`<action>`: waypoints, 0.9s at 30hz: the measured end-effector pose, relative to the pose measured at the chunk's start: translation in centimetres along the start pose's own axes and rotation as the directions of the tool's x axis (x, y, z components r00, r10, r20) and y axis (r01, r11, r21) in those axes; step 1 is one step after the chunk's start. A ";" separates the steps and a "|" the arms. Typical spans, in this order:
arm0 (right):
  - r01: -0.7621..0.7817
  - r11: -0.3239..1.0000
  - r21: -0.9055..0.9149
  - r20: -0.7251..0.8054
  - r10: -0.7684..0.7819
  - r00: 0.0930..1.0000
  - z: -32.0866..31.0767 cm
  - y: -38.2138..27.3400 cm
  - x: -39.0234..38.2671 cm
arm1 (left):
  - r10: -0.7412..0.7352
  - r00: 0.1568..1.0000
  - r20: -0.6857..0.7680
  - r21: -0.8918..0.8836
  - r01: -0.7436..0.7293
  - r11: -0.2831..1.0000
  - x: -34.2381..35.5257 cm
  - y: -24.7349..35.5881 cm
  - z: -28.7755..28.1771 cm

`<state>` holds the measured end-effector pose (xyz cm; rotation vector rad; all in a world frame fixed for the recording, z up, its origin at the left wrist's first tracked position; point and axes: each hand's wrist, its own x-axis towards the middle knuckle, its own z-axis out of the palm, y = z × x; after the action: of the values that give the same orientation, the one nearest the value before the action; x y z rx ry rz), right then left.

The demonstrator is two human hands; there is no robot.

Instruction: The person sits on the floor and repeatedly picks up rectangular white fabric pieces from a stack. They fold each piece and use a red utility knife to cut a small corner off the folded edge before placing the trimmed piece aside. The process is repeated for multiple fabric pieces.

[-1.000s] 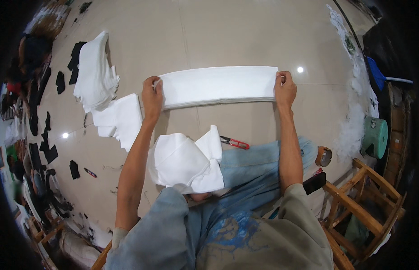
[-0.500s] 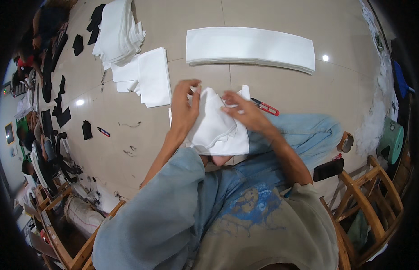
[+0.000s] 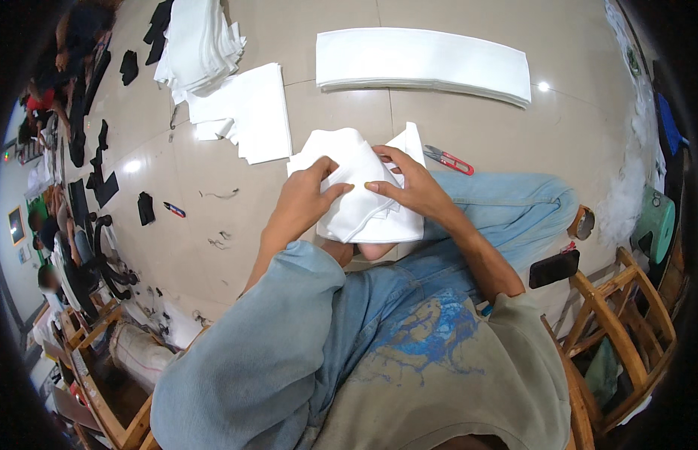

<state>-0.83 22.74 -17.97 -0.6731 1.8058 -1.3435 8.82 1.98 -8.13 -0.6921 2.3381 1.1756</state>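
Observation:
A piece of white cloth (image 3: pixel 345 150) lies bunched and partly folded over my lap, just above my bare foot (image 3: pixel 376 250). My left hand (image 3: pixel 307 193) grips its left side, the thumb on top and the fingers hidden under the fabric. On the other side my right hand (image 3: pixel 415 186) pinches the cloth, its thumb pressing the top and its index finger at the upper edge. More white fabric (image 3: pixel 411 141) sticks up behind my right hand. Thread snips (image 3: pixel 450 160) with a red handle rest on the floor close to that hand.
A long white fabric stack (image 3: pixel 424 64) lies ahead on the tiled floor (image 3: pixel 341 112). Further white pieces (image 3: pixel 264 116) and a taller pile (image 3: pixel 195 45) are at the left. Black pieces (image 3: pixel 145 208) and a second pair of snips (image 3: pixel 174 210) lie beyond. A wooden chair (image 3: pixel 626 330) stands right.
Both hands have come down onto the white cloth and now grip it from either side; before, the left was raised with curled fingers. The cloth's top now spreads wider.

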 end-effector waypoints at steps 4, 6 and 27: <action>0.026 0.992 0.122 -0.016 -0.025 1.000 -0.5 -1.3 0.9 | 0.081 0.982 0.171 -0.158 -0.054 0.986 -0.9 -3.2 -3.5; -0.028 0.992 0.125 -0.032 0.033 0.999 -0.3 -1.3 1.1 | -0.004 0.962 0.273 -0.226 0.068 0.972 -0.8 -5.2 -5.3; 0.079 0.993 0.093 -0.182 -0.061 0.981 2.4 -3.1 -0.1 | 0.213 0.972 -0.102 -0.172 -0.228 0.958 1.8 0.2 1.2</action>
<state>1.11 20.64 -15.37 -0.5827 1.8549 -1.5734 7.43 2.61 -9.68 -0.5595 2.4467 1.5009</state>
